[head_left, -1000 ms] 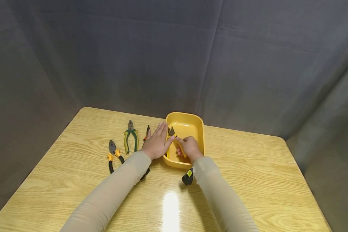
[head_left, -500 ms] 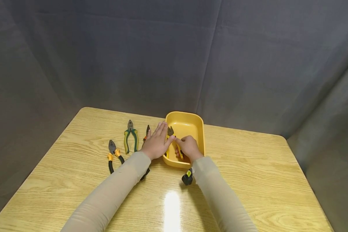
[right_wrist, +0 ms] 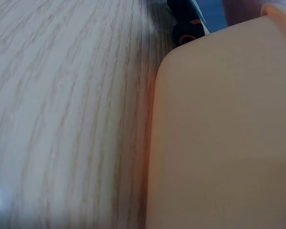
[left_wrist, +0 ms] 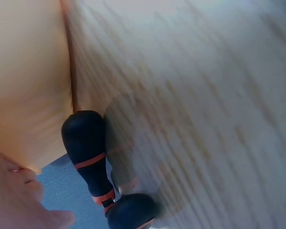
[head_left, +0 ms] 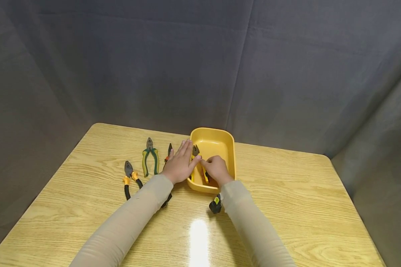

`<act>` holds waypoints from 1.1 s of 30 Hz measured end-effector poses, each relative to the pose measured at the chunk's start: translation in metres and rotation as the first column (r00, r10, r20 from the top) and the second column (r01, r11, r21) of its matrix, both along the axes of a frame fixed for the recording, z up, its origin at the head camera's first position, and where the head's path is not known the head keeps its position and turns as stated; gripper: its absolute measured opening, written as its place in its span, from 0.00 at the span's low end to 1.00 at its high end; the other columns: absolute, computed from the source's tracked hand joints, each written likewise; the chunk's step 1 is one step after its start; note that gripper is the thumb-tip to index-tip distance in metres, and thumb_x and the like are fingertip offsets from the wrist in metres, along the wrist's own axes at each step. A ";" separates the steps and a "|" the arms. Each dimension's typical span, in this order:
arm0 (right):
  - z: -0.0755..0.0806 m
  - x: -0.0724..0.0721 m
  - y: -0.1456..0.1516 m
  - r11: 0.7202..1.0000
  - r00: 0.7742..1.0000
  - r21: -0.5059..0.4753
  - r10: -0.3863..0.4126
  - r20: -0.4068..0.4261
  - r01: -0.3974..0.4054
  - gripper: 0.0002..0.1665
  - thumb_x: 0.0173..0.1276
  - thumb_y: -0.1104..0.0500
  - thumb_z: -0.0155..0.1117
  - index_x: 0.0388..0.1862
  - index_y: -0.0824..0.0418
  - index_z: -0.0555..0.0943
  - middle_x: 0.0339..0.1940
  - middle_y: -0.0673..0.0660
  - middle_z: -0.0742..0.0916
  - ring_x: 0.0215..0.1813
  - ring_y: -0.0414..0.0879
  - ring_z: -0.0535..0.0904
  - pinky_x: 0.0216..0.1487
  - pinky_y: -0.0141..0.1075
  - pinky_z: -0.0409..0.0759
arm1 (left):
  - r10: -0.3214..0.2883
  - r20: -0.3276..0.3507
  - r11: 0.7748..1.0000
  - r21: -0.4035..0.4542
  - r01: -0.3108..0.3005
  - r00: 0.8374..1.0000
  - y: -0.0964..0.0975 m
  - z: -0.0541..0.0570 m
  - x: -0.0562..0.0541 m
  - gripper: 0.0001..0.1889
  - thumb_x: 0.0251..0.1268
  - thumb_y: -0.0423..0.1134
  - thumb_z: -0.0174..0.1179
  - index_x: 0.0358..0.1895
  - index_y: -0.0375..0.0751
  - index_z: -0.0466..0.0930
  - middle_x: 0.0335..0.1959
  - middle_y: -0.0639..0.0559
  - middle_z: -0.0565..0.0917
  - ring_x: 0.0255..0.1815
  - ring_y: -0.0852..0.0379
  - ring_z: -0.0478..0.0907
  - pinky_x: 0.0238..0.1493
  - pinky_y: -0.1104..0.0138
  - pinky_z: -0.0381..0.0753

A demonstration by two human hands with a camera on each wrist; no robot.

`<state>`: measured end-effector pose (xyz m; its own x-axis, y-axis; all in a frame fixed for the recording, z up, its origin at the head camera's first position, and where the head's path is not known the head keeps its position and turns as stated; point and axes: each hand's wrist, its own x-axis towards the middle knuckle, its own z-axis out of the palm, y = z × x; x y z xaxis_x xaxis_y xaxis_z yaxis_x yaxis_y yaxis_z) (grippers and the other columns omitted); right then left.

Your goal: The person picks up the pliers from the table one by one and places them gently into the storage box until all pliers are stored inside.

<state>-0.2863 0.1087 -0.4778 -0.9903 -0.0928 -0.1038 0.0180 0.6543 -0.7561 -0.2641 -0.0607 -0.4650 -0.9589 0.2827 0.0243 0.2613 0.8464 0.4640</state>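
Note:
A pair of pliers (head_left: 195,150) with a dark metal head and yellow handles lies inside the yellow bin (head_left: 232,159), toward its left wall. My right hand (head_left: 217,168) reaches into the bin with curled fingers and grips one of the handles. Straight-fingered, my left hand (head_left: 178,166) rests at the bin's left rim, its thumb stretched over toward the pliers. Partly hidden under that hand is another pair of pliers (head_left: 170,149) with some orange near its head. The left wrist view shows black handles with orange bands (left_wrist: 88,148) beside the bin wall (left_wrist: 33,86).
Green-and-yellow pliers (head_left: 150,157) and orange-and-black pliers (head_left: 129,170) lie on the wooden table (head_left: 287,207) at the left. A black wrist device (head_left: 215,204) hangs below my right wrist. Grey curtains (head_left: 153,66) stand behind the table.
In the bin, the yellow handle by my right hand has shifted slightly left, closer to the other handle. My left hand has stayed at the rim.

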 end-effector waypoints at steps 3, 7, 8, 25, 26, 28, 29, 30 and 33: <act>0.001 0.001 0.000 1.000 0.999 0.004 0.008 -0.031 -0.007 0.29 0.73 0.51 0.66 0.12 0.59 0.74 0.09 0.49 0.71 0.13 0.40 0.64 0.17 0.30 0.61 | -0.004 0.004 1.000 -0.011 0.004 1.000 0.000 0.000 0.000 0.40 0.82 0.64 0.28 0.82 0.39 0.38 0.84 0.47 0.40 0.83 0.52 0.33 0.78 0.41 0.37; 0.002 0.003 0.000 1.000 0.998 0.026 0.017 -0.068 -0.015 0.27 0.72 0.52 0.67 0.13 0.60 0.76 0.09 0.49 0.73 0.14 0.40 0.66 0.18 0.30 0.63 | -0.007 0.001 1.000 -0.006 0.007 1.000 0.000 0.000 0.001 0.41 0.81 0.65 0.28 0.82 0.38 0.39 0.84 0.46 0.40 0.84 0.52 0.34 0.78 0.41 0.38; 0.002 0.003 0.000 0.999 0.997 0.031 0.018 -0.071 -0.016 0.26 0.72 0.52 0.67 0.14 0.61 0.77 0.09 0.49 0.73 0.14 0.40 0.67 0.18 0.30 0.63 | -0.007 0.002 1.000 -0.006 0.007 1.000 0.000 0.001 0.001 0.41 0.81 0.64 0.29 0.82 0.38 0.38 0.84 0.46 0.40 0.84 0.51 0.34 0.78 0.41 0.38; 0.006 0.006 0.000 0.998 0.993 0.060 0.025 -0.112 -0.019 0.13 0.66 0.56 0.73 0.29 0.65 0.88 0.24 0.54 0.85 0.25 0.43 0.76 0.26 0.31 0.73 | 0.003 0.013 1.000 -0.011 -0.002 1.000 0.000 0.000 0.001 0.40 0.82 0.64 0.28 0.83 0.40 0.36 0.84 0.47 0.39 0.84 0.52 0.32 0.79 0.42 0.37; 0.006 0.006 0.000 0.998 0.993 0.059 0.025 -0.111 -0.019 0.13 0.66 0.56 0.73 0.30 0.66 0.88 0.24 0.54 0.86 0.26 0.43 0.76 0.27 0.31 0.73 | 0.003 0.012 1.000 -0.007 -0.003 1.000 0.000 0.000 0.001 0.40 0.82 0.64 0.28 0.83 0.40 0.36 0.84 0.47 0.39 0.84 0.52 0.32 0.79 0.42 0.37; 0.007 0.006 0.000 0.998 0.994 0.053 0.022 -0.109 -0.016 0.12 0.66 0.56 0.74 0.29 0.65 0.88 0.24 0.54 0.86 0.26 0.43 0.76 0.27 0.31 0.73 | 0.002 0.013 1.000 0.000 -0.002 1.000 0.000 0.000 0.001 0.40 0.82 0.64 0.28 0.83 0.40 0.36 0.84 0.47 0.39 0.84 0.52 0.32 0.79 0.42 0.37; 0.007 0.006 -0.001 0.999 0.994 0.049 0.019 -0.109 -0.014 0.12 0.66 0.56 0.74 0.29 0.65 0.88 0.24 0.53 0.85 0.26 0.43 0.75 0.27 0.30 0.73 | 0.003 0.012 1.000 0.005 -0.003 1.000 0.000 0.000 0.001 0.40 0.82 0.64 0.28 0.83 0.40 0.36 0.84 0.47 0.39 0.84 0.52 0.32 0.79 0.42 0.37; 0.007 0.006 -0.001 0.999 0.994 0.045 0.017 -0.108 -0.012 0.12 0.65 0.57 0.74 0.29 0.65 0.88 0.23 0.53 0.85 0.26 0.43 0.75 0.27 0.30 0.73 | 0.003 0.006 1.000 0.012 -0.003 1.000 0.000 0.000 0.001 0.40 0.82 0.64 0.29 0.83 0.39 0.37 0.84 0.47 0.40 0.84 0.52 0.32 0.79 0.41 0.37; 0.006 0.006 -0.001 0.999 0.994 0.036 0.015 -0.106 -0.011 0.11 0.65 0.57 0.75 0.28 0.65 0.88 0.23 0.52 0.85 0.25 0.42 0.75 0.26 0.30 0.72 | 0.001 0.000 1.000 0.030 -0.001 1.000 0.000 -0.001 0.002 0.40 0.82 0.63 0.30 0.83 0.39 0.38 0.84 0.46 0.40 0.84 0.51 0.33 0.78 0.41 0.37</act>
<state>-0.2801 0.1079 -0.4715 -0.9946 -0.1038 -0.0019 -0.0695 0.6799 -0.7300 -0.2624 -0.0608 -0.4655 -0.9592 0.2807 0.0323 0.2601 0.8324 0.4893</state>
